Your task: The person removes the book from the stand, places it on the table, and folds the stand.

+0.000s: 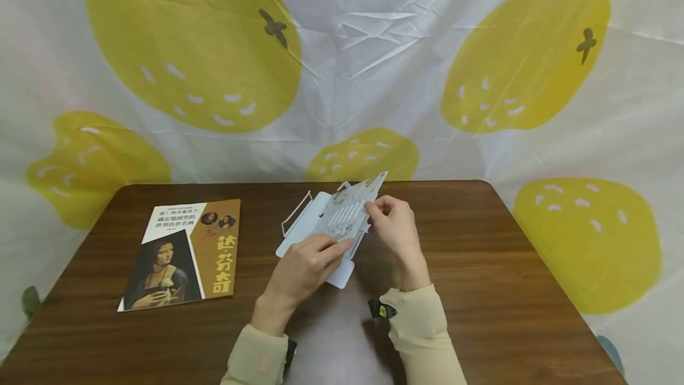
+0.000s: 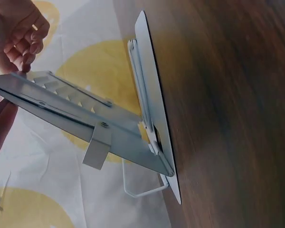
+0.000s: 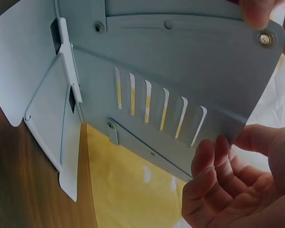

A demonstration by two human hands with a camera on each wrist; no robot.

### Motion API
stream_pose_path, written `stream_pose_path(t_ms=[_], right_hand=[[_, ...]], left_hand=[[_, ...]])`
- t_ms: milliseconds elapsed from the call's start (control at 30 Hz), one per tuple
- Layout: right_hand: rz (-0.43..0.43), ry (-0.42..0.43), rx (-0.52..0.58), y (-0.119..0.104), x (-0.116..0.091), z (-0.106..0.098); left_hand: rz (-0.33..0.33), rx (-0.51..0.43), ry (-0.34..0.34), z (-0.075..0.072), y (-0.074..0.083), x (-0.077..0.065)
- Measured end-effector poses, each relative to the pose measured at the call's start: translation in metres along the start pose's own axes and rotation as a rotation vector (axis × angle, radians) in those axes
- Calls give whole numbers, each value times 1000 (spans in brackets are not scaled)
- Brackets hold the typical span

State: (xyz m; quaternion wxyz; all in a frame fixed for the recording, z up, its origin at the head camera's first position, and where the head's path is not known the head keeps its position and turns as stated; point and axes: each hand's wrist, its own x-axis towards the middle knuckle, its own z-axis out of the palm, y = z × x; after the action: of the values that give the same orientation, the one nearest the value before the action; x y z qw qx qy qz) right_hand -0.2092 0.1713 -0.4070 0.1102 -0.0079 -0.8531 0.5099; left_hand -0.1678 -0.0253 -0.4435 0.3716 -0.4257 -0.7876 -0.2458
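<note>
A white metal book stand point(image 1: 304, 224) rests on the table, its hinged back panel point(image 1: 347, 210) raised at a slant above the flat base. My left hand point(image 1: 307, 263) grips the panel's near edge; only its fingers point(image 2: 2, 121) show at the left in the left wrist view. At the panel's far-right edge, my right hand point(image 1: 395, 227) pinches the metal between thumb and fingers. The right wrist view has this hand point(image 3: 242, 175) beside the panel's slots, with the underside point(image 3: 180, 61) and rivets visible. A wire support point(image 2: 137, 80) lies along the base.
A book with a painted portrait cover point(image 1: 179, 257) lies at the left of the brown wooden table point(image 1: 481, 266). Behind the table hangs a white cloth point(image 1: 374, 76) printed with yellow fruit.
</note>
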Motion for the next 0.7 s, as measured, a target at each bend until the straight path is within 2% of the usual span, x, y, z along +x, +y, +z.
stream_pose_path(t_ms=[200,400,567,700], right_hand=[[-31,-48,-68,7,3,-9],[-38,-82,-144,17,4,-16],[10,-106,-122,26,6,-18],[50,-106,-121,30,7,-20]], left_hand=[[-88,-69,-31,0,0,3],[-222,-128,-112,-4,-7,-1],[-357,-138,-193,-9,-17,-8],[-517,-133,-284,-14,-27,-15]])
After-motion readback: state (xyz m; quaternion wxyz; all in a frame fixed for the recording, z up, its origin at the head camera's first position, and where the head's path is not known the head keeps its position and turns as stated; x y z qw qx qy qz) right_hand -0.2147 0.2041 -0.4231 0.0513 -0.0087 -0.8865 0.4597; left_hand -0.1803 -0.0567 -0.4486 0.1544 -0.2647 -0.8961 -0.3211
